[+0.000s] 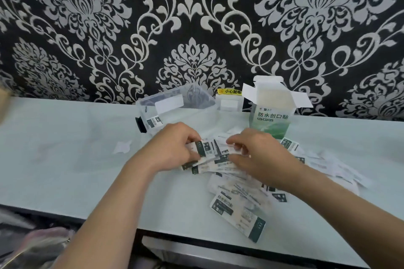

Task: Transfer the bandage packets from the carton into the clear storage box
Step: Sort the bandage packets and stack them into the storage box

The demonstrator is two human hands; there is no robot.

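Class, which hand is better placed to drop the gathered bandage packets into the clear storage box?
Likely the left hand: it pinches bandage packets directly before the clear storage box; the right hand sits nearer the carton.

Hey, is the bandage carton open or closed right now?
Open. The bandage carton stands upright with its top flaps splayed outward.

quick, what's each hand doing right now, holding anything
Left hand: closed, pinching the left end of a bunch of bandage packets.
Right hand: closed, pinching the right end of the same bunch.
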